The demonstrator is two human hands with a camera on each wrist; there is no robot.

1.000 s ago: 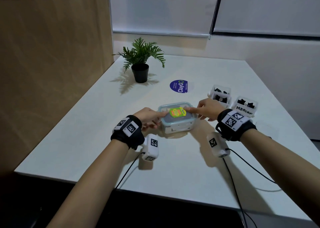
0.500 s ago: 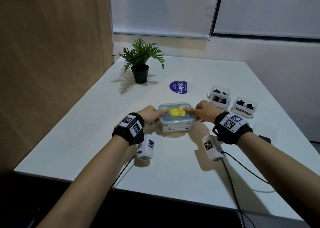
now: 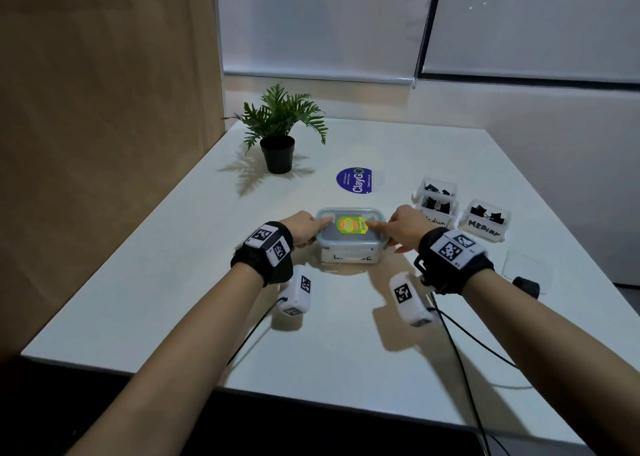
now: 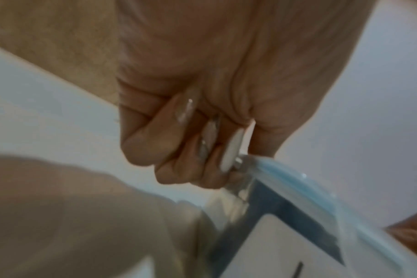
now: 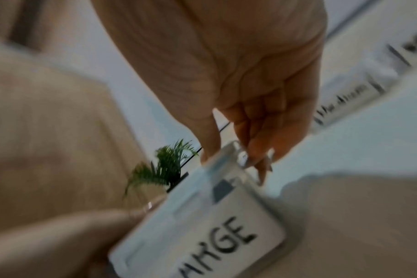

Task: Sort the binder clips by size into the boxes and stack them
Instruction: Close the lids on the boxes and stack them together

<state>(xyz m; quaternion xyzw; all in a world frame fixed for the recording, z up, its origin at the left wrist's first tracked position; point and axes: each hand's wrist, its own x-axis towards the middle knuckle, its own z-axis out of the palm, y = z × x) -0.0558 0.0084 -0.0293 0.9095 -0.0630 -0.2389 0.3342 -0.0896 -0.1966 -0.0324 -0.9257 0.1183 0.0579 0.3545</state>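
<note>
A clear lidded box with a blue seal, a yellow-green sticker and a "LARGE" label stands mid-table. My left hand is at its left side, forefinger lying on the lid edge. In the left wrist view the other fingers curl against the box corner and its side flap. My right hand holds the right side, forefinger on the sticker. The right wrist view shows its fingers on the right flap of the box, thumb at the front.
Open small boxes of black clips sit to the right: one marked "Medium" with another behind it, and one marked "MEDIUM". A potted plant and a blue round sticker lie beyond. A small black object is near the right edge.
My left hand's fingers have drawn in from a looser spread to a curl against the box's left side. The right hand and the box have stayed put.
</note>
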